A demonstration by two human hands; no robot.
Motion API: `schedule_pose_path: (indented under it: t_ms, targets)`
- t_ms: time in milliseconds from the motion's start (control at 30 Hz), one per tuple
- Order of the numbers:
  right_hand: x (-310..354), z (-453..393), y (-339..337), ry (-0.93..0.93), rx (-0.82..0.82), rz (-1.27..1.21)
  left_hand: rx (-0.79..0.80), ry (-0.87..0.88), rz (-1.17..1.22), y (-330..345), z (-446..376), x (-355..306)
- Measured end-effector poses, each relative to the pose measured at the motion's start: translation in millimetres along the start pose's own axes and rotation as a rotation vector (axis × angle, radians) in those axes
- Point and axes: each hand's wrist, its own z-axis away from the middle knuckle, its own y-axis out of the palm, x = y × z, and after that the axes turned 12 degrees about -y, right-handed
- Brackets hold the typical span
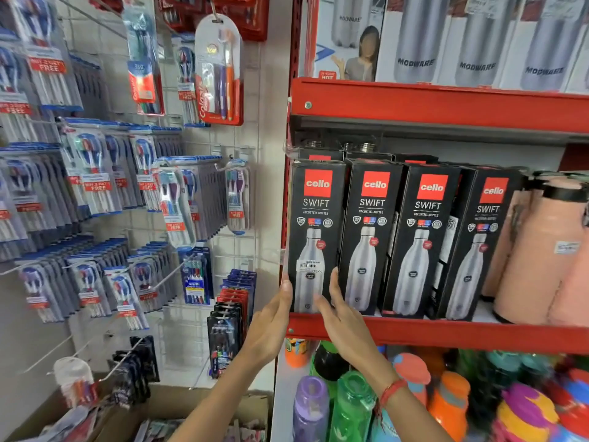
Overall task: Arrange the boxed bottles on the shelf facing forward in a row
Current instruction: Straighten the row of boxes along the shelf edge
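Hands reach up from the lower centre of the frame to the leftmost boxed bottle (314, 237) on the red shelf (446, 333). The left hand (271, 327) presses its left edge, the right hand (342, 314) its front, fingers (334, 282) extended flat. Three more boxed bottles (427, 240) stand to its right, facing forward.
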Motion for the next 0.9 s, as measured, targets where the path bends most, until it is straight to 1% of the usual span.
schedule_pose_path:
  t_ms: [200, 233, 300, 333, 367, 400, 433, 500, 533, 567, 600, 700, 800, 900]
  targets:
    - [-6, 5, -2, -0.014, -0.045, -0.041, -0.005, -0.006, 0.059, 4, 3, -2]
    - [-11, 7, -3, -0.025, -0.085, -0.064, -0.059, 0.017, 0.048, 7, 4, 0]
    - [-23, 13, -7, -0.048, -0.228, -0.058, -0.285, 0.124, -0.008, 15, 9, 4]
    - [-30, 15, -12, -0.042, -0.314, -0.03, -0.372, 0.196, -0.011, 20, 13, 3]
    - [-37, 16, -18, -0.025, -0.383, -0.005, -0.402, 0.246, 0.001, 28, 17, 2]
    - [-43, 17, -24, -0.005, -0.415, 0.005, -0.371, 0.276, 0.015, 37, 20, -2]
    - [-47, 17, -29, 0.014, -0.411, 0.003, -0.299, 0.284, 0.019, 48, 22, -7]
    - [-52, 17, -37, 0.031, -0.344, -0.012, -0.096, 0.252, 0.002, 71, 24, -17]
    - [-54, 16, -41, 0.031, -0.307, -0.021, -0.019, 0.223, -0.012, 83, 23, -21]
    - [-55, 15, -44, 0.034, -0.275, -0.034, 0.024, 0.191, -0.028, 93, 22, -26]
    - [-57, 13, -46, 0.039, -0.246, -0.048, 0.031, 0.16, -0.034, 102, 20, -30]
    - [-66, 9, -51, 0.09, -0.192, -0.102, -0.032, 0.053, 0.011, 114, 12, -39]
    - [-72, 6, -56, 0.11, -0.176, -0.126, -0.035, -0.027, 0.008, 117, 4, -48]
    - [-76, 3, -63, 0.114, -0.194, -0.165, -0.025, -0.067, 0.027, 121, 0, -53]
